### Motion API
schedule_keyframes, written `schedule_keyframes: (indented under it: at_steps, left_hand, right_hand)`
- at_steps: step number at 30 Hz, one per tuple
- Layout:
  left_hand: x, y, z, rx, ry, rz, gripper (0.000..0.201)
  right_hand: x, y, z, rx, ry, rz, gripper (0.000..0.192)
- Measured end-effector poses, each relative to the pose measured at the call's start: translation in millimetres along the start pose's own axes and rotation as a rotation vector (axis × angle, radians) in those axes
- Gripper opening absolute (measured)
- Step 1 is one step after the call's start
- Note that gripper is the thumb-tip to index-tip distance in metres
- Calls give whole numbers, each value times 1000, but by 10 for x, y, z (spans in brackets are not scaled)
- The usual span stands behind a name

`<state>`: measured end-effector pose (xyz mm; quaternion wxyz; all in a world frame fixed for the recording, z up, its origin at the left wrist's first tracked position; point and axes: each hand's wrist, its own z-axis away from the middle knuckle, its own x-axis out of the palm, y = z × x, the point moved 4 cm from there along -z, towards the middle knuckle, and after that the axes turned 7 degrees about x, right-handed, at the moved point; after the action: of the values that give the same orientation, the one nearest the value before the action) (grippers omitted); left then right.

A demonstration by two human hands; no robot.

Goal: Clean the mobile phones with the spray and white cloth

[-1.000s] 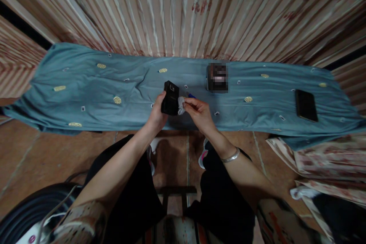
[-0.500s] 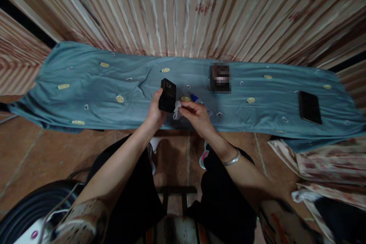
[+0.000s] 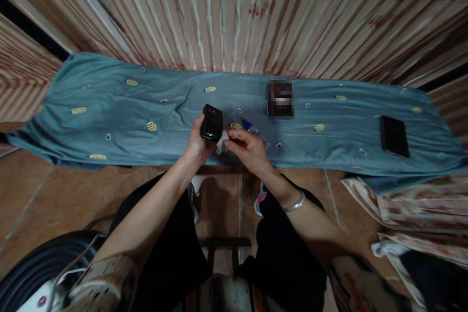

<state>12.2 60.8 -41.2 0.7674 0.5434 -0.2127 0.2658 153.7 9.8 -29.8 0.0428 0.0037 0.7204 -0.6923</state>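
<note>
Black phone (image 3: 211, 123) held upright, long axis running away from the body, top tilted slightly left, above the blue cloth (image 3: 109, 107). Gripped by left hand (image 3: 197, 144). White wipe (image 3: 221, 142) pinched by right hand (image 3: 248, 148), touching phone's lower edge.

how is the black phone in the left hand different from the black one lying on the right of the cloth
The held phone is gripped by the left hand, tilted above the blue cloth, with a white wipe at its lower edge. The other phone lies flat on the cloth, untouched. Both are dark and rectangular.
</note>
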Motion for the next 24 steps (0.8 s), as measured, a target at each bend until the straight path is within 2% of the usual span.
schedule_keyframes:
  at_steps: [4,11,19,24]
  left_hand:
    - [26,-29,1,79,51,12,36]
    - [53,-92,34,36,112,50,33]
    - [60,-172,57,9,48,-20,32]
    - [45,-235,69,2,71,29,25]
  right_hand:
    - [-42,-87,48,-103,40,302,18]
    - [-19,-224,125,-386,75,689,24]
    - [98,-295,134,-427,70,829,28]
    - [160,-345,126,-444,61,847,26]
